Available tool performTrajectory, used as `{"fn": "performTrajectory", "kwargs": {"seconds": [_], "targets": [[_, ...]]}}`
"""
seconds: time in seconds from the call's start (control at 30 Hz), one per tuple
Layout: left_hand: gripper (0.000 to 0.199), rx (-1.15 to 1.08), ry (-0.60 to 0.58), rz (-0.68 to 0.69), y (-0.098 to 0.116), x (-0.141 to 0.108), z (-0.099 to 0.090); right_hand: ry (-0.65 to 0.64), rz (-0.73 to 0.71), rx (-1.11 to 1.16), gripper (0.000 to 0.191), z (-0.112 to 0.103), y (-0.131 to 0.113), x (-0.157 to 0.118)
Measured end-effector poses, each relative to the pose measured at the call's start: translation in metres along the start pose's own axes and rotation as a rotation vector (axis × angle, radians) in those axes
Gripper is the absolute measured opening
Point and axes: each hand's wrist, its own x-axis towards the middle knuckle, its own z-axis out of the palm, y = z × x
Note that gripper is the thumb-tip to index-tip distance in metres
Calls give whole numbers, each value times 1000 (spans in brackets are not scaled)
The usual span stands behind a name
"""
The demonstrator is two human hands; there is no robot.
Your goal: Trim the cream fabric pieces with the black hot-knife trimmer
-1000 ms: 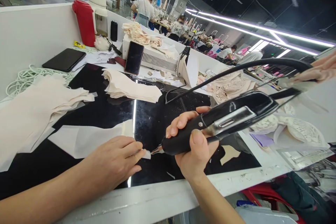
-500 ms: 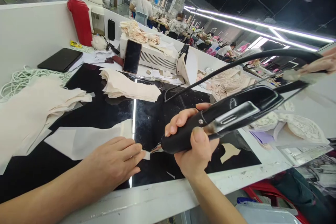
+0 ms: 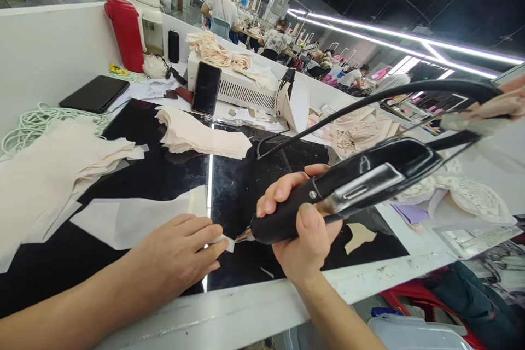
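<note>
My right hand [image 3: 305,229] is wrapped around a black corded hand tool [image 3: 348,180] with a metal lever along its side, like a handheld ultrasonic cutter. Its narrow metal tip points down left and meets the end of a white fabric piece [image 3: 135,219], beside my left fingertips. That piece lies on the black glossy board [image 3: 241,186]. With fingers together, my left hand [image 3: 180,251] grips the fabric's narrow end against the board; part of the cloth is hidden beneath it. Stacks of cream fabric pieces [image 3: 205,134] and larger cream fabric pieces [image 3: 53,175] lie behind and to the left.
A phone [image 3: 206,88] leans on a white vented box [image 3: 246,93]. The thick cable [image 3: 394,87] arches up at the right. Also around are a black tablet [image 3: 95,93], green cord [image 3: 36,126], a fabric scrap [image 3: 359,236], lace pieces [image 3: 476,199] and a red container [image 3: 125,33].
The tool's tip has shifted very slightly left and down at the end of the fabric, and the fabric end is tilted a little more. My left hand has hardly moved.
</note>
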Motion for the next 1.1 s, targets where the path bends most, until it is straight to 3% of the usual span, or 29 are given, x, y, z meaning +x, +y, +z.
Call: {"fn": "performTrajectory", "kwargs": {"seconds": [0.77,1.1], "targets": [[20,-104,4,11,-7,0,0,-40,-4,-115,30,1,-7,-10],[20,-188,-33,-52,-16,-2,-12,35,32,-66,35,-5,-11,-5]]}}
